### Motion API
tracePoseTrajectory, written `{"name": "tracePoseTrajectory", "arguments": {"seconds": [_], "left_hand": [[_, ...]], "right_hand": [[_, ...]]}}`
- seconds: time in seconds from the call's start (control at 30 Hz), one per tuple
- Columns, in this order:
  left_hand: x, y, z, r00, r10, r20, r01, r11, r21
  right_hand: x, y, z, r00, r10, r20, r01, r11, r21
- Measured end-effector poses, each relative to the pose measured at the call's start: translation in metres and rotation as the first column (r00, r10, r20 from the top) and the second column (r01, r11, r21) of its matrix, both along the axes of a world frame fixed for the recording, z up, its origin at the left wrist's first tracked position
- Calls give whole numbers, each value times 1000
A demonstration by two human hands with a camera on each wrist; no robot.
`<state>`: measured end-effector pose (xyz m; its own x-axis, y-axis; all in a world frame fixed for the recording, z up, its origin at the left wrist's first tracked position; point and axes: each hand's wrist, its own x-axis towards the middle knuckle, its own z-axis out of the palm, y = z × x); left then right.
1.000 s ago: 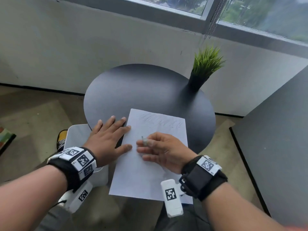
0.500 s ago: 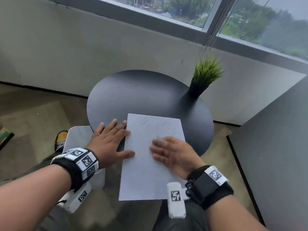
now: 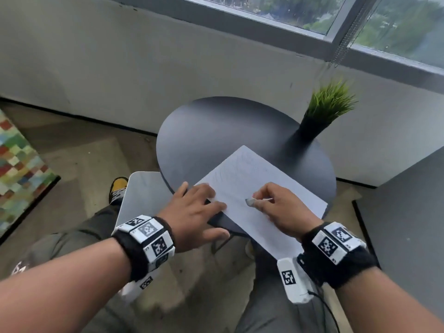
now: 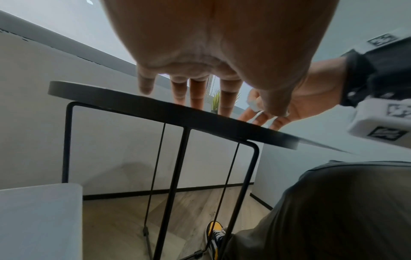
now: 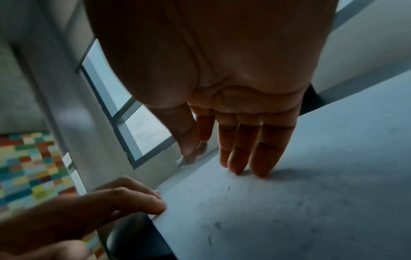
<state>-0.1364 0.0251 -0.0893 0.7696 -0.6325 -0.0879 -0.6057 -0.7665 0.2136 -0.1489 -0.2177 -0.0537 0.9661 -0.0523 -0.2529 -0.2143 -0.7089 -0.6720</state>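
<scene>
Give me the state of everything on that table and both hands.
Paper: flat on the table, skewed, near corner overhanging the edge, faint marks.
Eraser: pinched by right thumb and forefinger, down at the paper.
Left hand: fingers straight, pressing the paper's left edge.
Right hand: pinches the eraser; other fingers rest on the paper.
Plant: upright, at the table's far right rim.

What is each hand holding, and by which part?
The right hand pinches an eraser by its sides; the left hand holds nothing, only presses the paper.
</scene>
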Motion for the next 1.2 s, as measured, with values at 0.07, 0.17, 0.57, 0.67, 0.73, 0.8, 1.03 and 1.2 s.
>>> {"name": "tracePoseTrajectory", "arguments": {"seconds": [0.07,0.17,0.57,0.67,0.73,0.8,1.03,1.2], "left_hand": [[-2,3,3,1000,-20,-24,20,1000,-19],[6,10,0,998,53,-28,-54,997,-50],[16,-7,-4,991,81,-103,-79,997,25],[18,-10,-1,996,53,-76,-51,998,27],[15,-11,4,998,27,-57,-26,999,19],[12,-14,11,999,-3,-52,3,1000,14],[47,-8,19,996,-66,-68,66,998,1],[65,-8,9,979,-126,-161,163,955,248]], "right_hand": [[5,-1,0,999,47,-7,-48,993,-109],[3,-5,5,995,94,-39,-100,975,-197],[12,-10,23,989,125,-81,-136,981,-139],[24,-7,21,989,122,-87,-130,987,-90],[33,-6,15,989,123,-84,-129,989,-72],[43,-6,9,988,130,-79,-137,987,-88],[56,6,2,942,320,-98,-332,930,-156],[57,8,2,937,339,-87,-350,903,-247]]}}
